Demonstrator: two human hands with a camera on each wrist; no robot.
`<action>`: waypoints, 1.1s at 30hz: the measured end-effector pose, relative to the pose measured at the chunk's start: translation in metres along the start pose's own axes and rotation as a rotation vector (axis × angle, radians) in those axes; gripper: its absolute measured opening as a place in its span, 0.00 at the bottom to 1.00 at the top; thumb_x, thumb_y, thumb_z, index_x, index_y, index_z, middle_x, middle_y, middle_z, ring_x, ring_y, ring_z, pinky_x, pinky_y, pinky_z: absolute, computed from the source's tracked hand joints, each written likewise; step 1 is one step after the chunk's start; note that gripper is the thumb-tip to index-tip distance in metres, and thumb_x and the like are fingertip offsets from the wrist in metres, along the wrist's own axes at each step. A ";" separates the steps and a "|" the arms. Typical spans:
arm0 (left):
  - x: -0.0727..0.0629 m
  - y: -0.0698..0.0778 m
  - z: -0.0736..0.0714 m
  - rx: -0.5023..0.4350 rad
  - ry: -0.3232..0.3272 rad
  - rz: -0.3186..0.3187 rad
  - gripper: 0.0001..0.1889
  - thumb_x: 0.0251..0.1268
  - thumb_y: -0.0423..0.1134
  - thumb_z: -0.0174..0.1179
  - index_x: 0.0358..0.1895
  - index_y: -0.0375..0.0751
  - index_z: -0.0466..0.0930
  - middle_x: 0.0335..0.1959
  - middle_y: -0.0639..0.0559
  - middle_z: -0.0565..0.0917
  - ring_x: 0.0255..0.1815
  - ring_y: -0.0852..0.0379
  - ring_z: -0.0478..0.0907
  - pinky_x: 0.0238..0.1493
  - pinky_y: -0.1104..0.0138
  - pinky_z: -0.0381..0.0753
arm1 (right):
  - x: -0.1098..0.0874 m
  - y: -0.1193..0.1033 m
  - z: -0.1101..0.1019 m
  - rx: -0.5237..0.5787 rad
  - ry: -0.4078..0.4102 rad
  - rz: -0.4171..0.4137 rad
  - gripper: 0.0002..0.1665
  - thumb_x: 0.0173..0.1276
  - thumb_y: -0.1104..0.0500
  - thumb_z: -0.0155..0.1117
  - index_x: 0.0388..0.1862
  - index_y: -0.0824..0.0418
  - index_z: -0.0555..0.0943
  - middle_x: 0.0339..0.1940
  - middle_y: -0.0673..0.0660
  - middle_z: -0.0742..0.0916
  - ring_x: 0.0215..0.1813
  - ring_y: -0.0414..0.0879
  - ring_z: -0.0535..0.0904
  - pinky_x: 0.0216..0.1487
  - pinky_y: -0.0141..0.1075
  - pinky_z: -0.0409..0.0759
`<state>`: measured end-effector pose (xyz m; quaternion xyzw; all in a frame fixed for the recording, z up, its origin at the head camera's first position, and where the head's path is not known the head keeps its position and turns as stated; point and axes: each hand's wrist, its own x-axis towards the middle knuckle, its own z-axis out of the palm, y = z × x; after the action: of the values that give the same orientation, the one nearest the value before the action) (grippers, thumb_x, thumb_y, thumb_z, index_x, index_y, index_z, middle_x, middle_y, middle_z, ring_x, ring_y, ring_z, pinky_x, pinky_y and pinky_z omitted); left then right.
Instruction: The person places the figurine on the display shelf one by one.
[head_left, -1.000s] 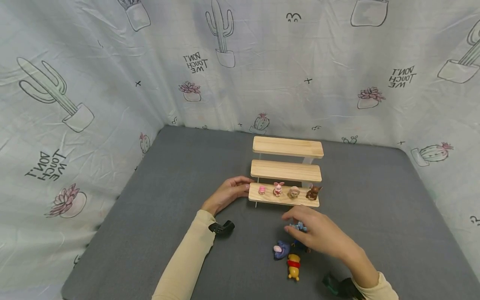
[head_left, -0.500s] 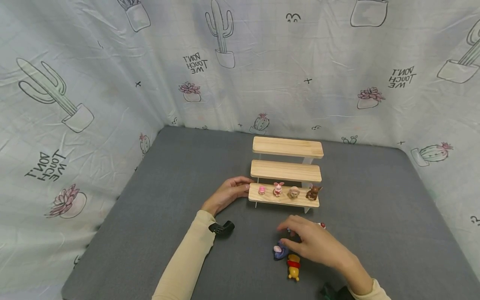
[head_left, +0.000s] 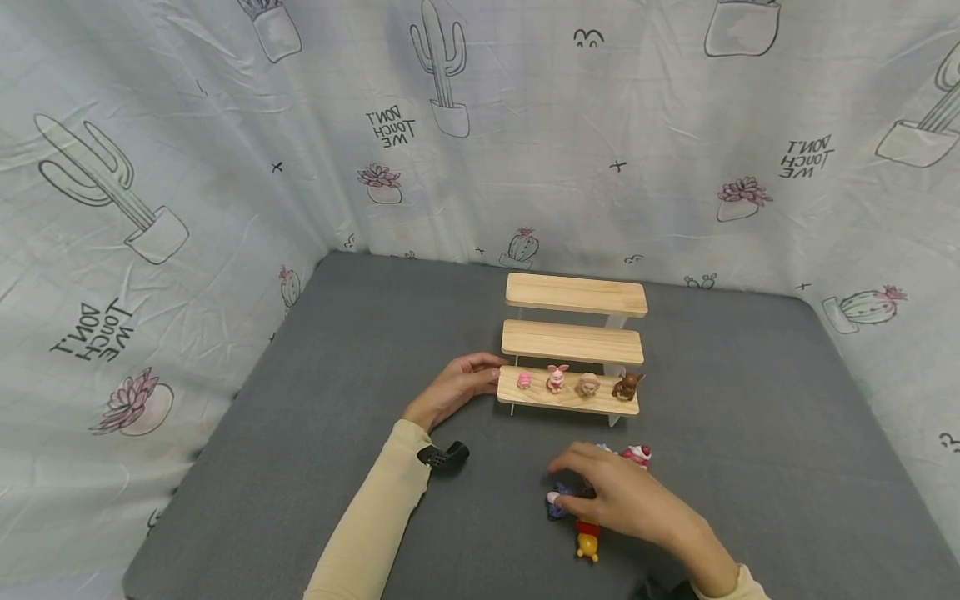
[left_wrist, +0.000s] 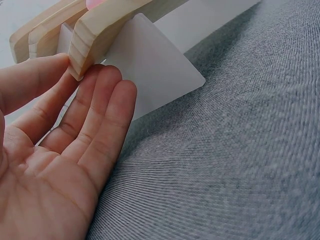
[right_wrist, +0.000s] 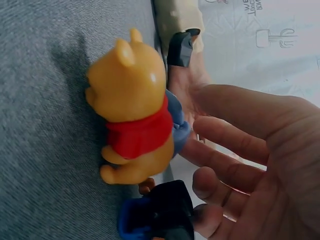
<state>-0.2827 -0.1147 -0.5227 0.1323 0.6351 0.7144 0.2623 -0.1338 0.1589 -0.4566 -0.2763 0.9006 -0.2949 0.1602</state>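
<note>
My left hand (head_left: 453,390) holds the left end of the lowest step of a wooden three-step display shelf (head_left: 540,397). In the left wrist view, the thumb meets the board's end and the fingertips (left_wrist: 127,92) lie under it. My right hand (head_left: 630,492) reaches over a blue-purple donkey figurine (head_left: 558,504), thumb and forefinger spread on either side of it. Seen from the right wrist, a yellow bear figurine in a red shirt (right_wrist: 135,130) lies in front of the donkey. A black and blue figure (right_wrist: 170,210) is close to the curled lower fingers.
On the lowest step stand a small pink figurine (head_left: 523,381), a pink-eared piglet (head_left: 556,380), a beige one (head_left: 588,385) and a brown one (head_left: 625,387). A red-and-pink figurine (head_left: 637,455) lies beyond my right hand. A printed curtain (head_left: 555,125) hangs behind the grey table (head_left: 375,333).
My right hand has moved back and slightly left, from the light blue figurine to over the donkey, uncovering the red-and-pink figurine. My left hand has stayed at the shelf.
</note>
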 end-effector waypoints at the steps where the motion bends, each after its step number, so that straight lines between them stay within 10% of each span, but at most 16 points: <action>1: 0.000 0.001 0.000 -0.001 -0.001 0.000 0.18 0.76 0.35 0.56 0.63 0.28 0.75 0.59 0.42 0.81 0.54 0.57 0.82 0.60 0.58 0.83 | 0.000 0.000 0.001 -0.003 0.003 -0.006 0.21 0.71 0.39 0.65 0.54 0.49 0.84 0.50 0.44 0.84 0.39 0.33 0.76 0.39 0.31 0.78; 33: -0.002 0.002 0.001 0.006 0.003 0.002 0.18 0.76 0.34 0.55 0.63 0.27 0.75 0.57 0.44 0.81 0.53 0.56 0.82 0.60 0.57 0.83 | -0.001 0.003 0.005 -0.188 -0.019 -0.011 0.21 0.66 0.39 0.70 0.53 0.47 0.85 0.49 0.42 0.85 0.50 0.37 0.81 0.47 0.41 0.84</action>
<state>-0.2812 -0.1147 -0.5203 0.1329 0.6376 0.7129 0.2601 -0.1319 0.1591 -0.4624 -0.2977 0.9212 -0.2074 0.1403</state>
